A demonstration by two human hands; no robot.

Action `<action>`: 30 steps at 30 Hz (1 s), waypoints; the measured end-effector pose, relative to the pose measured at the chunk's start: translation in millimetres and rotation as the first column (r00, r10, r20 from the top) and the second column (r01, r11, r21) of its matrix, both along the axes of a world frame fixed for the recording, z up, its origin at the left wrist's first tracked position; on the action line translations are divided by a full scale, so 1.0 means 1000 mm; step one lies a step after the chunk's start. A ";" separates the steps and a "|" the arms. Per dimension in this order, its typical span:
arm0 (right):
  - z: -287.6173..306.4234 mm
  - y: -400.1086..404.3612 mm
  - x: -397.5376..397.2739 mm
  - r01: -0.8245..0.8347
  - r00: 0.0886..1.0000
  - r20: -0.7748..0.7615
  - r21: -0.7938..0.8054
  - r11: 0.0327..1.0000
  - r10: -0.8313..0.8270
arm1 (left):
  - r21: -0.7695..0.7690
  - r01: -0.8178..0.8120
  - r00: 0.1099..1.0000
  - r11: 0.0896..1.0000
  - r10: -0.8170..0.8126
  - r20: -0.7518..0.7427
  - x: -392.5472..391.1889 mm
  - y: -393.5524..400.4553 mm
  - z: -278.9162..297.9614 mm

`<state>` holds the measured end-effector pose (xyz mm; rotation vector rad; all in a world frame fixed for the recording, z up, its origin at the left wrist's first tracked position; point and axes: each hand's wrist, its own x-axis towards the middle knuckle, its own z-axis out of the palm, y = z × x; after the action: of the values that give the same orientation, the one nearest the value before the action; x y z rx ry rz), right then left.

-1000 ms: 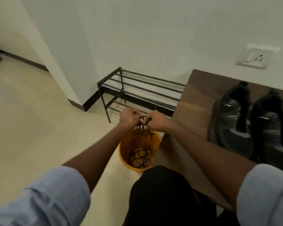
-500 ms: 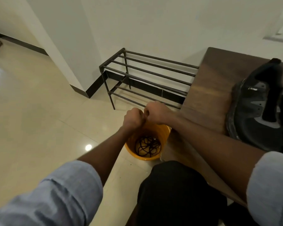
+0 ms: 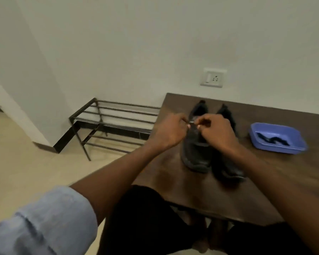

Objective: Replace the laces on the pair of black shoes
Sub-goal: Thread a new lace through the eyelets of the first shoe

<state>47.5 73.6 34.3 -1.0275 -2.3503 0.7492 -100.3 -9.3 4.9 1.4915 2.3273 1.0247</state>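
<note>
Both hands, left hand (image 3: 170, 132) and right hand (image 3: 216, 132), now pinch something small and blurred, likely a lace end, over the left shoe (image 3: 195, 153) on the wooden table (image 3: 284, 181), having left the floor bucket, so relacing looks underway; spare lace (image 3: 271, 140) sits in blue tray (image 3: 291, 147).

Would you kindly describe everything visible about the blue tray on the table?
The shallow rectangular blue plastic tray has rounded corners and a flared rim. It sits flat on the dark wooden table, right of the black shoes, apart from them. Inside lies a black coiled lace. No hand touches it.
</note>
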 end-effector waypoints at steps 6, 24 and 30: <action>-0.032 0.053 0.093 0.108 0.894 0.436 0.007 0.994 -0.100 | -0.397 0.130 0.987 0.908 -0.155 -0.030 0.078 0.035 -0.027; -0.011 0.085 0.103 0.320 0.906 0.266 0.082 0.944 -0.330 | -0.034 0.217 0.902 0.976 -0.214 -0.374 0.127 0.061 -0.025; -0.024 0.180 0.154 0.583 0.752 0.278 0.141 0.800 -0.597 | -0.166 0.320 0.839 0.933 -0.360 -0.407 0.139 0.100 -0.037</action>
<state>201.5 253.2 9.9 -1.8583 -2.0503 0.2944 39.1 90.9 -31.8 2.1753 2.1963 0.5232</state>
